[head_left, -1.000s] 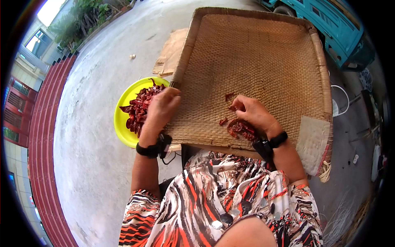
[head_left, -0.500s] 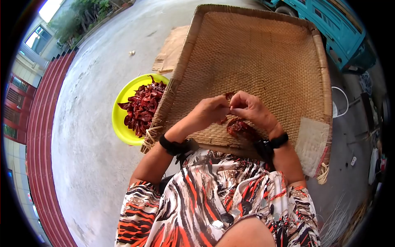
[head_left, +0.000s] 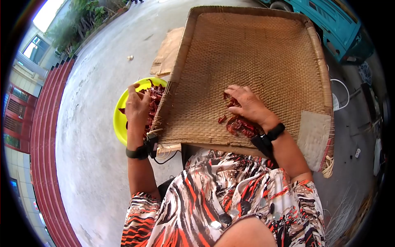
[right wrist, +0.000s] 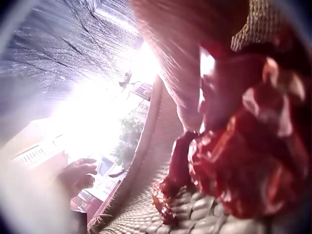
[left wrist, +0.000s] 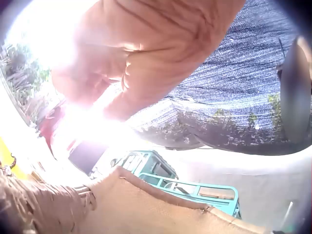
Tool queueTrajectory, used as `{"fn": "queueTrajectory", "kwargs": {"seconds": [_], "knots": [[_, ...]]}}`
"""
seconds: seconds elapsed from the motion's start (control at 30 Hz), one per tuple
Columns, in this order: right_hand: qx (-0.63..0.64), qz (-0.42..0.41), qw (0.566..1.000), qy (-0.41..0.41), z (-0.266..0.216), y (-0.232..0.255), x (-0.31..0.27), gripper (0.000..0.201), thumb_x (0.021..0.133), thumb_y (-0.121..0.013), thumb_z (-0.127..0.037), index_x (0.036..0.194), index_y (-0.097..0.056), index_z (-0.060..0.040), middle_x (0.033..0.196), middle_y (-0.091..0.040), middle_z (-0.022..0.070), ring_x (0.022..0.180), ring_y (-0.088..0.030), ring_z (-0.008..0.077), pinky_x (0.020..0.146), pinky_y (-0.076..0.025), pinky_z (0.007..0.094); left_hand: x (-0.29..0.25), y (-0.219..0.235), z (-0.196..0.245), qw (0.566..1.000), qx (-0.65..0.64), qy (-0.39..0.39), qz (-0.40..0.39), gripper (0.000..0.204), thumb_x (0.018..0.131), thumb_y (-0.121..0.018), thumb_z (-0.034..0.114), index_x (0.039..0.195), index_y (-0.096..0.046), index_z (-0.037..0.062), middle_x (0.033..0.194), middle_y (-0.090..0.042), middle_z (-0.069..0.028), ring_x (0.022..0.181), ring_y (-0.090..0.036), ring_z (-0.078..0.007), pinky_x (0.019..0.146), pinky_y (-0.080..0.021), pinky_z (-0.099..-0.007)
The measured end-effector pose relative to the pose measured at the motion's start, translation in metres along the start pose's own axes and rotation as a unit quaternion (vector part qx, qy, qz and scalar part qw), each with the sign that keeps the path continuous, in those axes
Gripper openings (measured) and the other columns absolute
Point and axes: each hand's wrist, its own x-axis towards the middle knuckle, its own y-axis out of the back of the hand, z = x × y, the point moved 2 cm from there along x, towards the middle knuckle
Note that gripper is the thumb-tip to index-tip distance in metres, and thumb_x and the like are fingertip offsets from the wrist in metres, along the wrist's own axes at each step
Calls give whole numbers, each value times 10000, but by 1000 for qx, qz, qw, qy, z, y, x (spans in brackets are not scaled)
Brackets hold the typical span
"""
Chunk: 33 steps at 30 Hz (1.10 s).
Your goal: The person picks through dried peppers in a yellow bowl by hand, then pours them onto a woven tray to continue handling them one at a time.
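Over the yellow dish [head_left: 119,125], my left hand [head_left: 138,108] hovers with its fingers spread apart. Dark red dried chili peppers [head_left: 155,95] fill that dish, partly covered by the hand. My right hand [head_left: 252,106] is low over the woven tray [head_left: 247,49], thumb and fingers parted around some red chili pieces. Beside its palm lies a larger clump of dried chilies [head_left: 238,126], shiny and wrinkled. The right wrist view shows a chili piece [right wrist: 178,168] on the weave, right by a fingertip. Glare washes out the left fingertips in the left wrist view.
A raised rim [head_left: 181,57] borders the tray, and a pale patch [head_left: 314,136] covers its near right corner. Flat cardboard [head_left: 168,51] lies past the dish. A teal vehicle [head_left: 329,26] stands at the far right, near a white bucket [head_left: 335,105]. Red steps [head_left: 45,136] run along the left.
My left hand came in from the tray's left side to meet the right hand over the tray, then swung left over the dish. The right fingers have spread from a pinch.
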Motion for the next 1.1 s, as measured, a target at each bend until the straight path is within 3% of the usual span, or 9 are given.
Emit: {"fn": "queueTrajectory", "kwargs": {"seconds": [0.07,0.1,0.27,0.57,0.6,0.77,0.9,1.0,1.1], "knots": [[-26,-20,999,3,0,-3,1,488,797,-731,-183,1252,-581,-90,1317,-547,80,1124,-516,284,1027,-434,385,1,-19,-16,997,-30,-28,-59,375,875,-644,219,1198,-567,43,838,-689,-145,761,-676,-265,694,-516,-369],[-30,-32,999,-2,0,-3,2,493,799,-729,-184,1258,-576,-91,1314,-546,78,1133,-514,282,1025,-432,384,-10,-21,4,990,-57,-56,-119,350,903,-650,142,1218,-549,29,796,-630,-59,647,-574,-107,575,-475,-259],[-30,-61,998,-8,-2,-1,6,484,807,-723,-194,1257,-576,-92,1243,-566,77,1139,-513,277,990,-448,383,-39,-52,47,932,-175,-102,-302,270,893,-617,118,1148,-592,35,765,-580,-12,656,-527,-70,585,-443,-237],[7,-36,997,-68,2,-12,12,169,838,-697,-196,977,-653,-112,989,-564,74,1003,-566,279,860,-494,405,-37,-112,79,909,-51,-187,-369,332,849,-638,199,1120,-620,7,847,-668,-152,768,-670,-233,670,-522,-341],[4,-29,997,-65,2,-11,12,151,839,-696,-185,959,-650,-106,975,-564,77,985,-571,278,841,-498,404,-37,-117,81,910,-49,-196,-361,337,857,-627,203,1118,-610,-10,826,-659,-130,744,-664,-203,639,-521,-325],[-34,3,999,-34,11,-15,11,107,835,-699,-128,910,-642,-78,926,-575,89,887,-593,271,771,-515,386,-35,-131,81,872,-201,-33,-446,388,927,-578,239,1204,-538,-31,923,-645,-111,791,-661,-172,664,-547,-299],[139,43,987,-62,-5,-2,13,107,836,-701,-106,910,-647,-49,900,-582,102,842,-600,252,761,-514,349,-40,-134,81,806,-356,116,-458,436,987,-537,326,1255,-489,-15,1041,-616,-127,905,-648,-188,747,-565,-320],[223,35,974,-29,-25,6,14,106,843,-696,-82,919,-643,-30,894,-585,87,817,-608,205,733,-514,315,-39,-145,72,652,-516,173,-528,464,998,-507,406,1245,-490,13,1079,-608,-132,957,-633,-207,811,-559,-344],[283,16,959,-4,-32,5,13,96,860,-684,-51,938,-636,-25,907,-598,49,824,-606,123,718,-512,275,-47,-148,82,554,-595,234,-533,360,1023,-458,314,1129,-542,-19,1022,-601,-95,877,-621,-178,747,-564,-319]]}}
